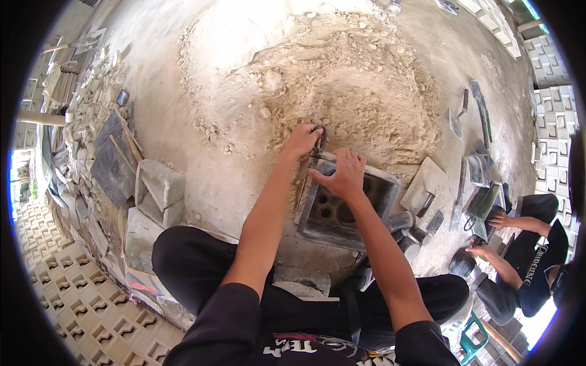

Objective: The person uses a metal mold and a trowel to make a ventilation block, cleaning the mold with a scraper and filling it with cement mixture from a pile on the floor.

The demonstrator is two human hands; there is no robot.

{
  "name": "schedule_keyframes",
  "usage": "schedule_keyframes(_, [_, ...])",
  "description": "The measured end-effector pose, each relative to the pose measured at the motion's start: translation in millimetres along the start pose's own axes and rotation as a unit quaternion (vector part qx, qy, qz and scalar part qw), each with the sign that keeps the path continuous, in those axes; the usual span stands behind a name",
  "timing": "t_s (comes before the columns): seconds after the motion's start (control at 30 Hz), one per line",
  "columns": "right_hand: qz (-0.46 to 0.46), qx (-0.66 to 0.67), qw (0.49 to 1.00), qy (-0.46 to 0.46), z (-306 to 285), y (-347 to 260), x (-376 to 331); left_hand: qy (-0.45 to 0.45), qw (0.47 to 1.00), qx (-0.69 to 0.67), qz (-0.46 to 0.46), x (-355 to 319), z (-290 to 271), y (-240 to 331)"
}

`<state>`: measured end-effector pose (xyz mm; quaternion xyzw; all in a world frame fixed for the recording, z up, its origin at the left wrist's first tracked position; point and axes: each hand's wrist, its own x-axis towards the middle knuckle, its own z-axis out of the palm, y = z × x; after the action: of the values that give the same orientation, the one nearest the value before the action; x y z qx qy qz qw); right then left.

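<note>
In front of my crossed legs stands a dark metal block mould, a square box with round cavities inside, tilted slightly clockwise. My left hand is closed around a dark curved metal handle at the mould's far left corner. Across the far edge of the box lies my right hand, thumb spread toward the left and fingers over the rim. Part of the cavities is hidden by my right hand and forearm. A dark cylindrical metal piece sits against the mould's right side.
A wide mound of sandy mix spreads beyond the mould. On the right lie a float board and a trowel; another person works there. Concrete blocks and rubble are on the left.
</note>
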<state>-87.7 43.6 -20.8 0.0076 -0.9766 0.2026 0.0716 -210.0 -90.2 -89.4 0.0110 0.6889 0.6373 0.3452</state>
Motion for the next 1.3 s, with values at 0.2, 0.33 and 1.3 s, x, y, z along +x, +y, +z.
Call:
schedule_keyframes(0.2, [0.023,0.001,0.998,-0.05,-6.4,-6.0,1.2,0.046,0.991,0.115,0.059,4.3,-1.2,-14.7])
schedule_keyframes(0.33, [0.03,-0.01,0.997,-0.064,-5.8,-3.5,1.9,0.045,0.982,0.173,0.057,0.6,-1.5,-5.3])
schedule_keyframes(1.3, [-0.032,0.025,0.996,-0.081,-8.4,14.3,-5.4,0.273,0.951,-0.038,0.139,-18.9,12.3,-60.2])
